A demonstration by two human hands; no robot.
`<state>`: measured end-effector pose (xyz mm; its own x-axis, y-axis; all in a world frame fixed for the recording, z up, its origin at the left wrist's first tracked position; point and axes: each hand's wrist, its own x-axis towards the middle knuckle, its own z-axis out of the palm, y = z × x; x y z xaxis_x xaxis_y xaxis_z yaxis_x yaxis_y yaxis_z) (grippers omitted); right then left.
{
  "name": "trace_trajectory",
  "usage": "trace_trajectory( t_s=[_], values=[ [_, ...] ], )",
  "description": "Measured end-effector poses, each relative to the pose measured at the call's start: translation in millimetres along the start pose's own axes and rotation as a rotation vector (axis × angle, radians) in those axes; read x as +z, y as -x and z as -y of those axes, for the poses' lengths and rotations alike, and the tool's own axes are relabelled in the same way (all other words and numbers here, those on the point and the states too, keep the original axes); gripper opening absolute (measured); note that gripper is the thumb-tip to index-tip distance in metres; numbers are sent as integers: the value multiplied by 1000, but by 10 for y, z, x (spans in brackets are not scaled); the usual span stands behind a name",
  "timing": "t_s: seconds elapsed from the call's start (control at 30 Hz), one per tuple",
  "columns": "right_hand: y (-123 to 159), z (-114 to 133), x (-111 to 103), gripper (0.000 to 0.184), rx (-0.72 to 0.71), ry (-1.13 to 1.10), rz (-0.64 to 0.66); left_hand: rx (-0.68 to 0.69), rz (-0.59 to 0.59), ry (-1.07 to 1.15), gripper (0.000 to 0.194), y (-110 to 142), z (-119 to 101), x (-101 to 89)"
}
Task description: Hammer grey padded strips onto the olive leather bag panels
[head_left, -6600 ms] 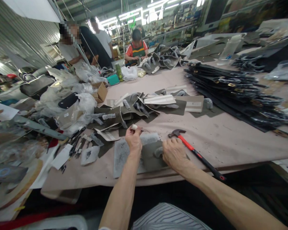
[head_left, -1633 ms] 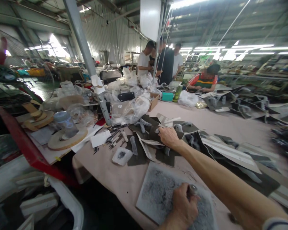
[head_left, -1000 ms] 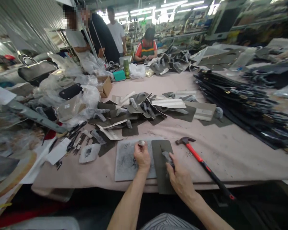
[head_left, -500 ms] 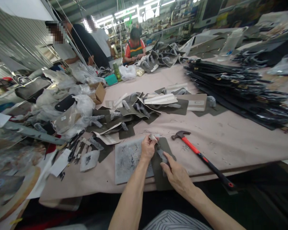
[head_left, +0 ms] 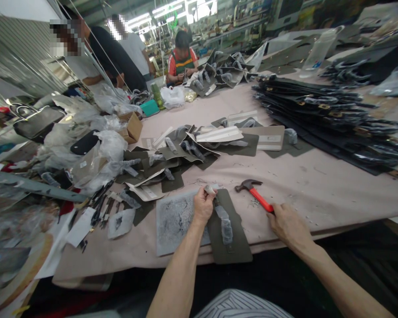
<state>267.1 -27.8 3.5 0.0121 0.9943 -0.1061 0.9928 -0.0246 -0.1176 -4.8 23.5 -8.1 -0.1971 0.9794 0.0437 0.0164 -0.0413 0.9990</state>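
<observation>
My right hand (head_left: 290,225) is closed round the dark grip of a claw hammer (head_left: 260,196), whose red shaft and head show beyond my fingers. The hammer's head is at the table surface. In my left hand (head_left: 204,205) a short, pale, cylinder-shaped piece (head_left: 209,189) is pinched, its end pointing up. That hand is over the top left corner of a dark olive panel (head_left: 232,254). A strap wrapped in clear plastic (head_left: 226,225) runs down the panel. Beneath the panel's left side is a worn grey slab (head_left: 169,221).
Behind my hands lie several olive panels (head_left: 245,145) with wrapped straps. A stack of black pieces (head_left: 318,115) is at the right. Plastic bags (head_left: 109,145) and a cardboard box (head_left: 132,127) crowd the left. A seated person (head_left: 182,62) works across the table (head_left: 202,104).
My right hand has left the wrapped strap, moved right and taken hold of the hammer's handle. My left hand stays at the panel's top corner with the pale piece.
</observation>
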Motion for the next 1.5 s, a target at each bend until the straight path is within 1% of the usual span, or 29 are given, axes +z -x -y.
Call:
trace_trajectory(
  t_s=[0.07, 0.13, 0.2, 0.23, 0.27, 0.3, 0.33, 0.37, 0.47, 0.5, 0.53, 0.57, 0.67, 0.7, 0.73, 0.77, 0.83, 0.9, 0.93, 0.97, 1.0, 1.03, 1.1, 1.13, 1.17, 1.3, 1.43, 1.47, 1.5],
  values=[
    [-23, 20, -30, 13, 87, -214, 89, 3, -15, -18, 14, -2, 12, 21],
    [-29, 74, -83, 9, 229, -627, 251, 12, -20, -22, 13, 2, 20, 41],
    [-6, 160, -159, 12, 341, -1037, 441, 36, -12, -51, 11, 16, 18, 52],
    [15, 212, -209, 13, 383, -1187, 515, 54, -4, -82, 11, 27, 14, 51],
    [39, 266, -270, 14, 402, -1283, 553, 75, 2, -121, 10, 39, 9, 47],
    [64, 322, -342, 17, 397, -1315, 543, 97, 10, -165, 11, 52, 5, 41],
    [87, 374, -425, 20, 367, -1292, 490, 119, 19, -211, 11, 64, 2, 34],
    [106, 421, -515, 25, 307, -1244, 397, 140, 25, -255, 12, 74, 0, 26],
    [124, 523, -770, 34, -16, -888, 10, 186, 57, -353, 14, 91, 3, 13],
    [118, 543, -831, 34, -118, -748, -85, 195, 64, -372, 14, 92, 4, 14],
    [106, 558, -880, 33, -204, -616, -135, 200, 66, -385, 14, 92, 6, 16],
    [89, 567, -920, 31, -271, -495, -141, 202, 63, -393, 13, 92, 6, 20],
    [15, 581, -1098, 26, -376, -240, -35, 201, 48, -384, 13, 96, -1, 32],
    [-9, 589, -1204, 26, -382, -213, -39, 200, 49, -375, 13, 98, -6, 35],
    [-27, 603, -1334, 28, -381, -226, -87, 199, 52, -363, 14, 100, -11, 35],
    [-38, 625, -1477, 30, -374, -274, -175, 198, 56, -349, 15, 102, -16, 34],
    [-37, 689, -1731, 33, -331, -450, -437, 195, 62, -320, 16, 101, -22, 30],
    [-10, 753, -1816, 32, -255, -638, -675, 192, 64, -291, 16, 97, -18, 27],
    [12, 774, -1769, 32, -243, -679, -712, 189, 62, -280, 16, 94, -12, 27],
    [36, 782, -1667, 32, -255, -664, -672, 184, 60, -276, 16, 91, -2, 28],
    [60, 775, -1526, 32, -283, -595, -565, 178, 59, -283, 15, 89, 9, 30],
    [81, 753, -1367, 32, -330, -485, -390, 172, 55, -298, 14, 87, 22, 33],
    [107, 680, -1076, 29, -351, -272, -66, 168, 56, -327, 15, 84, 43, 39],
    [109, 636, -971, 27, -338, -209, 42, 172, 59, -332, 17, 84, 49, 40],
    [103, 592, -898, 26, -320, -182, 101, 178, 63, -327, 19, 85, 51, 40],
    [-8, 425, -732, 29, -248, -226, 163, 191, 67, -290, 22, 89, 25, 32],
    [-128, 267, -436, 35, -136, -233, 262, 168, 67, -267, 21, 88, 13, 26],
    [-131, 249, -364, 34, -125, -192, 236, 160, 64, -256, 21, 86, 18, 24],
    [-119, 250, -310, 31, -140, -143, 171, 152, 61, -246, 21, 83, 23, 22]
  ],
)
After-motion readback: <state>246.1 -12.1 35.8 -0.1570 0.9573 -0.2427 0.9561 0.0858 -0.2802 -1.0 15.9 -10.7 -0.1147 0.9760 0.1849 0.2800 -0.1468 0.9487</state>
